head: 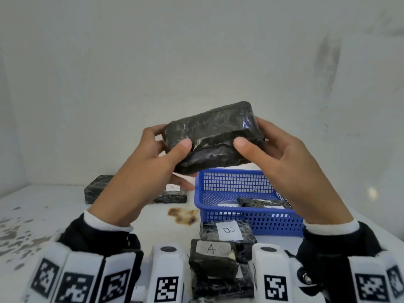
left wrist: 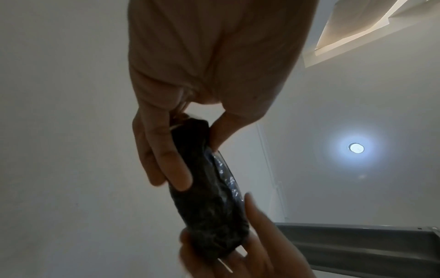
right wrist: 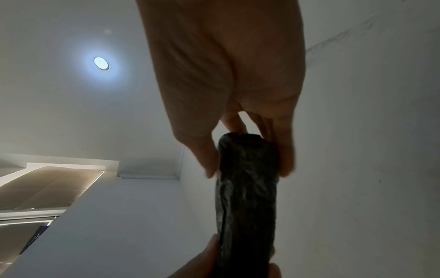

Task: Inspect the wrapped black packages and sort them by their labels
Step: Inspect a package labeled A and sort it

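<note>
Pale grey walls rise behind a stained white table [head: 65,217], seen from the head camera, where a person lifts a wrapped black package [head: 213,136] well above the surface. The left hand [head: 144,169] grips its left end, thumb on the near face and fingers curled behind; the right hand [head: 282,160] grips the right end the same way. No label shows on the face turned to the camera. Below, a blue basket [head: 251,217] sits on the right of the table with a package [head: 260,202] inside. Just near of the basket lies a package labelled B [head: 228,231], and a package labelled A [head: 213,256] lies partly over it. At the far left rest an unlabelled package [head: 97,189] and another marked A [head: 171,194].

From the left wrist, the left hand [left wrist: 207,75] pinches the package [left wrist: 209,188] edge-on between thumb and fingers, with the right hand's fingers [left wrist: 262,225] at its far end and a ceiling light [left wrist: 356,147] beyond.

From the right wrist, the right hand [right wrist: 226,75] clasps the same package [right wrist: 247,188], the other hand's fingertips [right wrist: 207,250] at the bottom and the ceiling light [right wrist: 102,64] at upper left.
</note>
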A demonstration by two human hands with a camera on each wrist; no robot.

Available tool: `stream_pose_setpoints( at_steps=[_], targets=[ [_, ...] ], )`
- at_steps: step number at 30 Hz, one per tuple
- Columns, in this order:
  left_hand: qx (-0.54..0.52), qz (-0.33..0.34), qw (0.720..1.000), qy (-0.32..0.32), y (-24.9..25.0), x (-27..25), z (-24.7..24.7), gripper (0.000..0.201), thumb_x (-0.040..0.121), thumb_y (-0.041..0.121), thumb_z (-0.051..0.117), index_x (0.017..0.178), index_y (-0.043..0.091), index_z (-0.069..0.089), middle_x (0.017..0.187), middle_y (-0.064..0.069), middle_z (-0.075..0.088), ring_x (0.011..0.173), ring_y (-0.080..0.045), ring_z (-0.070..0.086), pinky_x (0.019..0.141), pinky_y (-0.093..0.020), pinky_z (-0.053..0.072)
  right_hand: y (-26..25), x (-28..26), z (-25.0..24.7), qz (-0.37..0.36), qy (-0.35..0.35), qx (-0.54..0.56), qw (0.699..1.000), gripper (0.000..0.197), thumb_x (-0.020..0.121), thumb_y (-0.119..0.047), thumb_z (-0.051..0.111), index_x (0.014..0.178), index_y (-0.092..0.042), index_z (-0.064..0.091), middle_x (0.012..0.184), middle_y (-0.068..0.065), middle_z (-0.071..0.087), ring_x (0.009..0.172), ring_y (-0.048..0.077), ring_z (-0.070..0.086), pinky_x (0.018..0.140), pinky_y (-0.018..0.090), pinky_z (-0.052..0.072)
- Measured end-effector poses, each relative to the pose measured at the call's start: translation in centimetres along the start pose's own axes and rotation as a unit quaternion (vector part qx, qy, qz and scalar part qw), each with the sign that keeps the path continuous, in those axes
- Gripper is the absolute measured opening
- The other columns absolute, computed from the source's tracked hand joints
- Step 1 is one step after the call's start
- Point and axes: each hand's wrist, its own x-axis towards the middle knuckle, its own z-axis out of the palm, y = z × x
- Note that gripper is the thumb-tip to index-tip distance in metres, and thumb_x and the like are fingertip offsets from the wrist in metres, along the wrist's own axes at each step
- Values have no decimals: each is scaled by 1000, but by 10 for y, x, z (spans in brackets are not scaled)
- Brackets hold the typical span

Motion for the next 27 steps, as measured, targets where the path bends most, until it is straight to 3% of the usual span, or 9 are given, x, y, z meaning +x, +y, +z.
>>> stream_pose_setpoints(
  at_steps=[2,6,10,13,16,20,21,24,27],
  targets=[
    [-6,21,999,26,-1,1,2,40,94,25,58,131,21,44,116,8,65,77,-16,75,87,-44,55,-3,-2,5,14,-26,-8,1000,47,85,-55,58,132,-45,56,114,-15,72,88,6,74,78,24,56],
    [-7,29,999,29,-3,2,5,35,95,30,55,129,26,45,113,4,66,82,-9,74,91,-39,54,-1,0,5,19,0,-7,1000,43,94,-42,58,137,-41,51,106,-11,73,69,9,71,60,16,51],
    [10,46,998,36,-4,3,4,31,96,33,52,127,28,47,112,4,68,87,-11,73,86,-38,57,-5,-2,0,18,-11,5,1000,44,93,-41,60,136,-42,51,92,-8,77,55,-2,63,56,6,44],
    [24,58,997,36,-5,4,5,27,97,36,50,124,32,52,112,10,68,97,-13,70,87,-38,56,-6,-4,-1,11,-29,13,999,55,92,-36,63,138,-54,39,93,-5,78,57,2,65,60,10,46],
    [6,53,998,39,-4,3,4,24,96,40,49,118,30,54,108,9,69,94,-12,70,80,-36,59,-7,-4,3,9,-30,15,999,38,94,-34,62,126,-50,48,90,1,77,56,5,63,57,15,48],
    [-10,45,998,40,-4,1,4,14,96,40,50,107,31,53,98,10,68,83,-10,72,67,-30,61,-6,-3,8,18,-21,16,999,23,85,-55,57,105,-43,58,91,12,75,73,41,61,56,35,49],
    [-13,42,998,35,-3,1,5,15,96,39,50,107,28,52,97,8,67,80,-10,73,65,-31,62,-6,-2,9,18,-13,19,1000,20,87,-55,56,101,-40,59,89,14,74,74,44,60,54,36,48],
    [-4,45,999,18,-2,-1,10,15,95,37,53,106,29,47,92,11,67,73,-6,72,60,-36,62,-6,-2,8,17,-1,20,1000,17,93,-50,55,97,-33,58,84,13,72,62,27,57,50,31,46],
    [9,58,998,-2,-1,-3,14,26,89,42,57,109,32,43,84,22,67,75,3,69,57,-30,61,-4,-2,7,15,8,16,1000,19,91,-47,58,99,-30,58,76,4,73,50,8,54,47,21,46]
  ],
)
